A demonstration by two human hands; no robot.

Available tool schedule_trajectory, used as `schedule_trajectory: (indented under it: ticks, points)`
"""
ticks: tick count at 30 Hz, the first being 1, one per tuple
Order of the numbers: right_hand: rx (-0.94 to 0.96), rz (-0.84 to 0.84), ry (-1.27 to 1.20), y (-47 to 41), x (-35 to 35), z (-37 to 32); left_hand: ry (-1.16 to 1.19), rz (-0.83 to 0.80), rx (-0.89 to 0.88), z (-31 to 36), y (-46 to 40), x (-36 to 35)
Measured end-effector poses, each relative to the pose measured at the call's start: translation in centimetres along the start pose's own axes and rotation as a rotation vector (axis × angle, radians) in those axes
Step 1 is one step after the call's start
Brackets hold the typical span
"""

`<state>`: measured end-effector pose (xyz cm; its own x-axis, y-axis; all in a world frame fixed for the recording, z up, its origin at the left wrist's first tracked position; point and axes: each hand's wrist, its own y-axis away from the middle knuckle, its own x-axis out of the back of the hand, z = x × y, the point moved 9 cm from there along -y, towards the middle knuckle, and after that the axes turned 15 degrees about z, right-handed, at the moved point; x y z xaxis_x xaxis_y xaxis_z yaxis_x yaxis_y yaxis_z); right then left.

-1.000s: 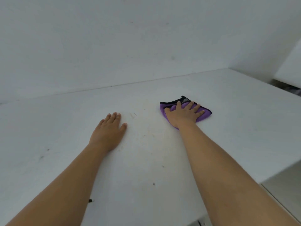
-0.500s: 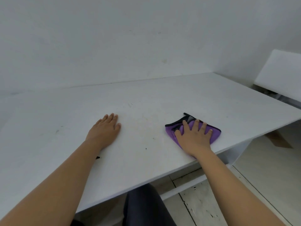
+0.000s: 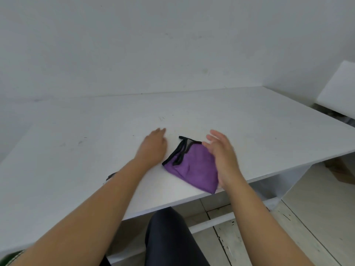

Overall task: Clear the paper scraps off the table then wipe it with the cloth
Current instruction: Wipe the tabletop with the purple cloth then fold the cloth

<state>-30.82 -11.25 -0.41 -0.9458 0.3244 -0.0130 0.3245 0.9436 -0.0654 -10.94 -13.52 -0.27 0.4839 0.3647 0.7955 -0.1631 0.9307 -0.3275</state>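
Head view: the purple cloth (image 3: 194, 167) with black trim lies folded on the white table (image 3: 249, 131), close to its near edge. Left hand (image 3: 152, 148) is flat on the tabletop just beside it, fingers straight. Right hand (image 3: 222, 156) hovers at the cloth's right side, fingers spread loose, gripping nothing. A dark trouser leg (image 3: 169, 240) shows below the table.

Right hand off the cloth

The right hand (image 3: 223, 158) lifts from the purple cloth (image 3: 192, 169), fingers straight; the cloth now lies nearer the table (image 3: 76, 169) front edge, beside the left hand (image 3: 152, 148).
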Motion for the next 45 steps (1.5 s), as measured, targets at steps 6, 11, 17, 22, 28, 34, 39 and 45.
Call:
schedule_trajectory:
  ticks: [6, 11, 17, 22, 28, 34, 39, 45]
  points:
    - [0.235, 0.253, 0.397, -4.6, 3.7, -1.2, -0.044, -0.065, -0.361, 12.8, 4.9, -5.0]
    - [0.429, -0.083, 0.836, -5.7, 0.6, 0.8, -0.238, -0.188, -0.347, 10.9, 6.4, -7.3]
    - [0.529, -0.301, 0.973, -3.2, -4.8, 1.2, -0.332, -0.17, -0.179, 3.6, 6.1, -3.3]
    - [0.633, -0.481, 1.034, 1.2, -11.1, 1.6, -0.381, -0.123, -0.074, -1.1, 7.9, 0.8]
    - [0.697, -0.616, 1.056, 7.5, -17.7, 2.2, -0.456, -0.027, 0.051, -5.9, 11.1, 5.0]
    - [0.764, -0.676, 1.165, 11.6, -22.4, 2.7, -0.558, 0.076, 0.192, -10.5, 14.8, 9.4]
    - [0.748, -0.686, 1.184, 12.6, -23.5, 3.1, -0.589, 0.137, 0.312, -14.6, 17.7, 13.1]
    - [0.753, -0.685, 1.209, 12.6, -23.3, 3.4, -0.594, 0.202, 0.42, -19.5, 19.7, 17.1]
